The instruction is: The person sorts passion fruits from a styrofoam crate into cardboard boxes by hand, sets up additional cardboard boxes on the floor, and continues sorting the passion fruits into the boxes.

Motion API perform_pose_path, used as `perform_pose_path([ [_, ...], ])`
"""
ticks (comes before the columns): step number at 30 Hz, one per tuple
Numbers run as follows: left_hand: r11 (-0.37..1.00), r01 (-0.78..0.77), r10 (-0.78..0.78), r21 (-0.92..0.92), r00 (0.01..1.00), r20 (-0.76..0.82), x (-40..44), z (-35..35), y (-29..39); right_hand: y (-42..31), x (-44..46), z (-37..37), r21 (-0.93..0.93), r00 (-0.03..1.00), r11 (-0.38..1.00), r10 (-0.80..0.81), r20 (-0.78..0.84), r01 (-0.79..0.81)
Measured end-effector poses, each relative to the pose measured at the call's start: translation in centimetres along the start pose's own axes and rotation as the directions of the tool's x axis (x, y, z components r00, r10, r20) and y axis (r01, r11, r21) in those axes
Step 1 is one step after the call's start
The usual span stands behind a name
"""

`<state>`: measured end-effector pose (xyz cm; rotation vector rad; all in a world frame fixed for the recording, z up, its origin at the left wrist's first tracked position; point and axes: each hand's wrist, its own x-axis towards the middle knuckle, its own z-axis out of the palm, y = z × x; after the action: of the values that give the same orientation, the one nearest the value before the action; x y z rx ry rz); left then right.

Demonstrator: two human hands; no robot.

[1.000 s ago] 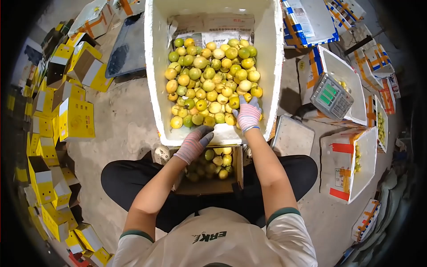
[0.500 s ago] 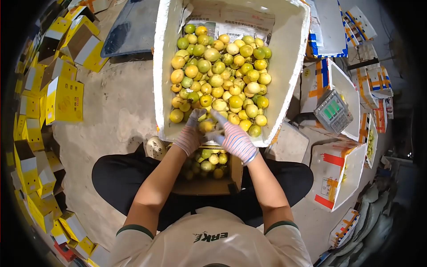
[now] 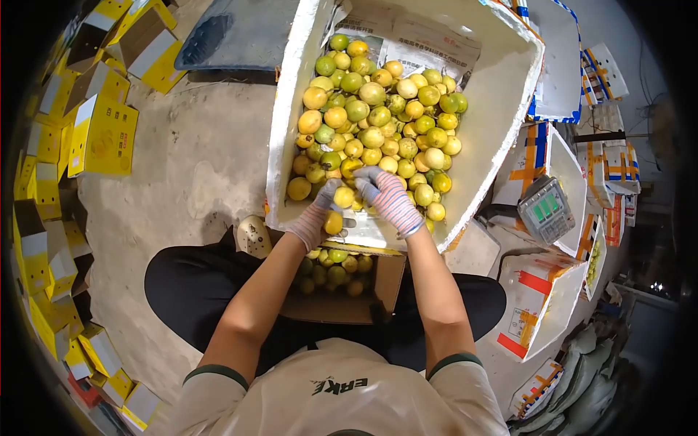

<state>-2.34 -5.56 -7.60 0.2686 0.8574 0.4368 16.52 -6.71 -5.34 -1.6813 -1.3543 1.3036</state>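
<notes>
Yellow and green passion fruit (image 3: 378,136) lie heaped in a white foam box (image 3: 281,145) in front of me. My left hand (image 3: 314,218), in a striped glove, is closed around passion fruit at the box's near wall. One yellow fruit (image 3: 344,197) shows at its fingertips and another (image 3: 333,223) lies lower against the palm. My right hand (image 3: 396,202), also gloved, has its fingers curled at the heap's near edge, by a yellow fruit (image 3: 352,168); its grip is partly hidden. Between my legs, a cardboard box (image 3: 390,280) holds more passion fruit (image 3: 336,274).
Yellow cartons (image 3: 104,136) are piled along the left. On the right stand a digital scale (image 3: 547,209) and taped foam boxes (image 3: 549,301). A grey plastic tray (image 3: 229,36) lies at the upper left. Newspaper (image 3: 429,54) lines the foam box.
The view has shifted, so the foam box sits further right and tilted. My right hand has moved up and away to the right from my left, which now shows two fruits.
</notes>
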Motion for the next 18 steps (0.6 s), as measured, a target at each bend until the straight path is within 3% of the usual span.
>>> perform_pose_path([
  [3,0.998,0.033,-0.037,0.061,0.997,0.062,0.8,-1.2,-0.5,0.1,2.3,0.0,-0.336,0.938,0.931,-0.234,-0.257,0.141],
  [5,0.998,0.051,-0.055,0.047,0.996,0.074,0.8,-1.6,-0.4,0.2,5.1,-0.1,-0.53,0.918,0.845,-0.263,-0.298,0.07],
  [6,0.997,0.068,-0.071,0.032,0.993,0.09,0.9,-1.7,-0.3,0.6,6.6,0.2,-0.543,0.94,0.838,-0.226,-0.254,0.055],
  [8,0.998,0.045,-0.039,-0.039,0.991,0.132,1.1,-1.9,-0.2,1.3,8.4,2.3,-0.67,0.933,0.735,-0.303,-0.192,0.101],
  [9,0.994,0.027,-0.008,-0.108,0.985,0.172,1.3,-2.1,-0.2,-0.2,8.7,3.0,-0.762,0.975,0.646,-0.129,-0.182,-0.057],
  [11,0.968,0.038,0.014,-0.246,0.979,0.204,1.8,-2.9,-0.4,-0.1,10.1,3.8,-0.828,0.986,0.538,0.042,-0.16,-0.158],
  [12,0.958,0.04,0.021,-0.285,0.978,0.208,1.8,-3.0,-0.2,0.3,10.0,4.0,-0.821,0.974,0.56,-0.102,-0.201,-0.111],
  [15,0.929,0.012,0.065,-0.37,0.979,0.194,2.0,-3.2,0.0,-0.4,9.7,3.1,-0.818,0.99,0.558,0.038,-0.138,-0.135],
  [17,0.911,-0.034,0.112,-0.411,0.98,0.167,1.8,-3.3,0.3,-1.9,7.1,2.0,-0.659,0.979,0.731,0.061,-0.195,-0.177],
  [18,0.88,-0.061,0.152,-0.47,0.976,0.158,1.7,-3.0,0.4,-1.0,6.1,1.6,-0.546,0.987,0.832,0.013,-0.162,-0.1],
])
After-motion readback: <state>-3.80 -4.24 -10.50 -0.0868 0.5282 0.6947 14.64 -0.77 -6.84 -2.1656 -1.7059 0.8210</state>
